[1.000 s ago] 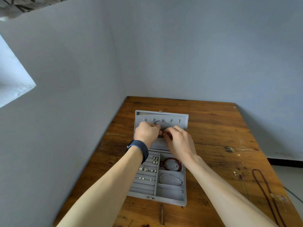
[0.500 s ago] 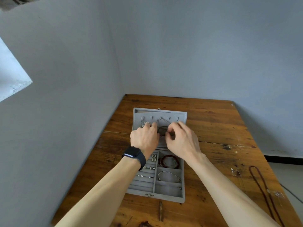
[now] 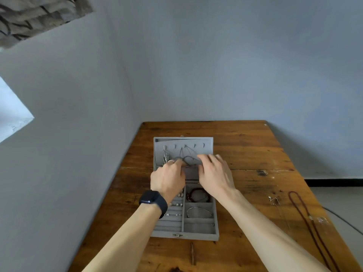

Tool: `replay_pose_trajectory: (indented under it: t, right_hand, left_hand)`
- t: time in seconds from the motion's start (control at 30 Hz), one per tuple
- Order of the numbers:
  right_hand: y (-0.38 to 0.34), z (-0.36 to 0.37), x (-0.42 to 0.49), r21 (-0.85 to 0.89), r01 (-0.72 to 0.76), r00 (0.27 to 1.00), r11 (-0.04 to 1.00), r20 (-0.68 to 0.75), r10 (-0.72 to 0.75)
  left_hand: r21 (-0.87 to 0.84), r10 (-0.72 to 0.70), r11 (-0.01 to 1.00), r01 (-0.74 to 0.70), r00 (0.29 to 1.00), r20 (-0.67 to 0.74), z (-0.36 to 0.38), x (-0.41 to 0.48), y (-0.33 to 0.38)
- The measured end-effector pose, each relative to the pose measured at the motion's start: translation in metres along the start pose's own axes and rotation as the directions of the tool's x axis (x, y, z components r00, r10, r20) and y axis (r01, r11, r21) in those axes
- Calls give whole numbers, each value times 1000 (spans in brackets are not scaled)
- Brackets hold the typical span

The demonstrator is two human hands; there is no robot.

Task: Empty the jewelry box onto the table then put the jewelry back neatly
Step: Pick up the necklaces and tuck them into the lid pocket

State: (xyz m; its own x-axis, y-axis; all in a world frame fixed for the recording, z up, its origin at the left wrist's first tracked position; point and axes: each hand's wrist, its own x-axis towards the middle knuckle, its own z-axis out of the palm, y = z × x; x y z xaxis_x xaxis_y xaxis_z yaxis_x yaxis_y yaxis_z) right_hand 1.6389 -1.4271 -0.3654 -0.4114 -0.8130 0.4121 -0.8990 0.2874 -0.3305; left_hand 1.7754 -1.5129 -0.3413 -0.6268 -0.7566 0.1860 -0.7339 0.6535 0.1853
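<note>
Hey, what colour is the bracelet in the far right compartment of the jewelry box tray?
Dark red, almost maroon; the bracelet shows best in the head view.

Grey jewelry box [image 3: 196, 236] open on table [image 3: 245, 146]. Dark cord necklace [image 3: 181, 155] looped on lid hook [image 3: 185, 146]; red bead bracelet [image 3: 196, 193] and silver bangle [image 3: 199, 210] in right compartments. Red cord necklace [image 3: 306, 213] lies outside, well right.

No text, label, brand or number legible anywhere in my view, black smartwatch [image 3: 150, 199] on my left wrist with a dark face, small metal clasp [image 3: 177, 235] on the grey felt jewelry box [image 3: 196, 236] too small to read
</note>
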Motion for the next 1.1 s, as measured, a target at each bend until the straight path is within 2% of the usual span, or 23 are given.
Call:
replay_pose_trajectory:
  t: [0.3,0.43,0.63,0.9,1.1]
  right_hand:
    - [0,-33,-62,88,-33,999,996,-34,36]
    - [2,-54,-123,139,-78,995,987,-56,87]
    - [13,-87,-224,128,-196,978,972,-50,203]
    - [55,-111,-334,64,-362,923,930,-116,367]
    - [98,-128,-358,-54,-475,863,878,-223,453]
  left_hand:
    - [-28,11,1000,-11,1000,-7,-2,-53,11]
    - [-60,99,993,-98,995,5,2,-89,29]
    - [-112,210,972,-207,977,18,12,-135,67]
    - [-182,348,929,-322,927,137,44,-182,127]
    - [-167,394,918,-360,875,281,51,-179,164]
